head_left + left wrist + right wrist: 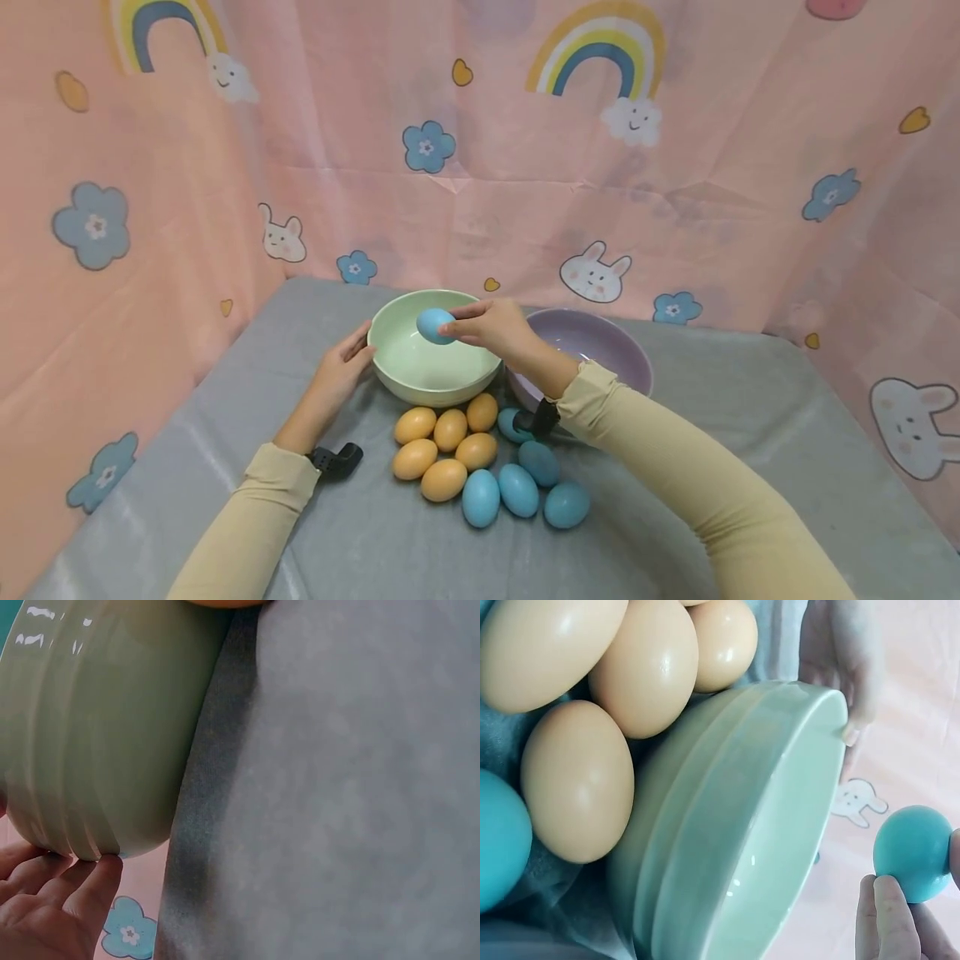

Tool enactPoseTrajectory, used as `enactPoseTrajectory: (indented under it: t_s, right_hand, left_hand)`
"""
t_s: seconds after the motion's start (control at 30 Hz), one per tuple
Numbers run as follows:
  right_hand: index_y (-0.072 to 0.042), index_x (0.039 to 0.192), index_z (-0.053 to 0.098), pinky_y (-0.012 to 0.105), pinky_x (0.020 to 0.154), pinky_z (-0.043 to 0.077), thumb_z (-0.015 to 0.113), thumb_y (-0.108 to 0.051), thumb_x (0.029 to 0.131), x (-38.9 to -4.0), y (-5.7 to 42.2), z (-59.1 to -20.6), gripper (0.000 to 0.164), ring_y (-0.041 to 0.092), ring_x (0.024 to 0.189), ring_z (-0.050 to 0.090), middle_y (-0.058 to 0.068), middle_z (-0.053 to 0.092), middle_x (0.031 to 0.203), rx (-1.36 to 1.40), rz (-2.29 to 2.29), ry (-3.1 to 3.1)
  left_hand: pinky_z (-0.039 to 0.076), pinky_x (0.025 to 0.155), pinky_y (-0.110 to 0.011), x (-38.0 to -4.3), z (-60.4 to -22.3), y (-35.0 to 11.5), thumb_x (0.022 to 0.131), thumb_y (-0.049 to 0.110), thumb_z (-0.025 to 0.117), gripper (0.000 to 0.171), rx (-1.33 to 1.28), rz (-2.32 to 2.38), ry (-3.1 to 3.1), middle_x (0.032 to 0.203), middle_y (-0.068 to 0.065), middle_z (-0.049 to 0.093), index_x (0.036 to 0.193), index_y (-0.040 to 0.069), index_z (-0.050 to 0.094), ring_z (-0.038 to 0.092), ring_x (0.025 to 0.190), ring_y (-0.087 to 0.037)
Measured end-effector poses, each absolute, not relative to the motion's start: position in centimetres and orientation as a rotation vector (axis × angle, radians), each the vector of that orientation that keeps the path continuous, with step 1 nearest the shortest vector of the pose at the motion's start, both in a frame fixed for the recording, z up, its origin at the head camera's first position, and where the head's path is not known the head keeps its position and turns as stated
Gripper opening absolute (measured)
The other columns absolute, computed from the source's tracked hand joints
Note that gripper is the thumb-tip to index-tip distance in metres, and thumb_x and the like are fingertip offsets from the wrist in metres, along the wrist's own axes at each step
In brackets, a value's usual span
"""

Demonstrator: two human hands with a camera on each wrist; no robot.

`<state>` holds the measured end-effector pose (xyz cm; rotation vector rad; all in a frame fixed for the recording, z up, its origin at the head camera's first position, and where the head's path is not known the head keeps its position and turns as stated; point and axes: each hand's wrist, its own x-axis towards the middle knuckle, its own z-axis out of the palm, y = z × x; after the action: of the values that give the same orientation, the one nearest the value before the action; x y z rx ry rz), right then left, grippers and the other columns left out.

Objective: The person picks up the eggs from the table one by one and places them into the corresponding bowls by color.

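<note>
A light blue egg (433, 326) is pinched between the thumb and fingers of my right hand (495, 327), above the inside of the light green bowl (431, 372). My left hand (341, 373) holds that bowl at its left side. In the left wrist view its fingertips (109, 874) press the bowl's outer wall, and the right wrist view shows a digit at the rim. Several orange-yellow eggs (415, 459) lie on the table in front of the green bowl. To their right are several more blue eggs (518, 491), one partly covered by the right wrist's camera.
A purple bowl (632, 350) stands to the right of the green one, partly hidden behind the right hand and forearm. Grey cloth (735, 417) covers the table. Pink curtains (495, 217) with rainbows, rabbits and flowers hang behind and at both sides.
</note>
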<state>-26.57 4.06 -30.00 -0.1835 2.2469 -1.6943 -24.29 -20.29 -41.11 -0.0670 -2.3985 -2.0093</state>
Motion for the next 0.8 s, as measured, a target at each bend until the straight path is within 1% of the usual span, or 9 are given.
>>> enactPoseTrajectory:
  t_s: [0.17, 0.27, 0.5, 0.63, 0.8]
  right_hand:
    - [0.003, 0.125, 0.067, 0.029, 0.096, 0.058, 0.077, -0.008, 0.086, -26.8, 3.3, -30.6, 0.041, 0.029, 0.121, 0.064, 0.015, 0.056, 0.142, -0.177, -1.682, 2.234]
    - [0.004, 0.124, 0.067, 0.031, 0.096, 0.058, 0.077, -0.008, 0.086, -26.9, 2.9, -31.0, 0.041, 0.029, 0.12, 0.065, 0.016, 0.059, 0.139, -0.171, -1.671, 2.232]
    - [0.004, 0.124, 0.067, 0.031, 0.096, 0.058, 0.076, -0.009, 0.087, -27.3, 1.9, -32.1, 0.04, 0.03, 0.119, 0.065, 0.016, 0.055, 0.142, -0.159, -1.65, 2.249]
    - [0.004, 0.123, 0.068, 0.03, 0.095, 0.058, 0.078, -0.01, 0.086, -27.7, 1.5, -32.5, 0.041, 0.029, 0.119, 0.066, 0.016, 0.058, 0.139, -0.155, -1.629, 2.277]
    - [0.002, 0.122, 0.069, 0.031, 0.095, 0.059, 0.079, -0.012, 0.085, -28.0, 1.1, -32.8, 0.041, 0.029, 0.116, 0.067, 0.015, 0.064, 0.133, -0.169, -1.59, 2.327]
  left_hand:
    - [0.038, 0.117, -0.042, -24.3, -41.1, -20.2, 0.105, 0.021, 0.046, 0.058, -0.071, -2.007, -2.394, 0.164, -0.012, 0.025, 0.159, 0.011, 0.024, 0.027, 0.151, -0.025]
    - [0.037, 0.117, -0.041, -24.3, -41.0, -20.1, 0.105, 0.02, 0.046, 0.058, -0.073, -2.0, -2.391, 0.164, -0.011, 0.025, 0.158, 0.01, 0.025, 0.026, 0.151, -0.025]
    - [0.039, 0.116, -0.042, -24.3, -41.1, -20.2, 0.105, 0.02, 0.047, 0.058, -0.062, -2.024, -2.387, 0.164, -0.01, 0.026, 0.159, 0.012, 0.025, 0.028, 0.15, -0.024]
    - [0.04, 0.115, -0.045, -24.3, -41.1, -20.1, 0.105, 0.021, 0.047, 0.059, -0.07, -2.038, -2.381, 0.164, -0.013, 0.026, 0.159, 0.012, 0.025, 0.03, 0.15, -0.026]
    - [0.038, 0.117, -0.043, -24.2, -41.0, -20.2, 0.105, 0.022, 0.047, 0.058, -0.053, -2.024, -2.385, 0.163, -0.012, 0.027, 0.158, 0.013, 0.026, 0.03, 0.15, -0.025]
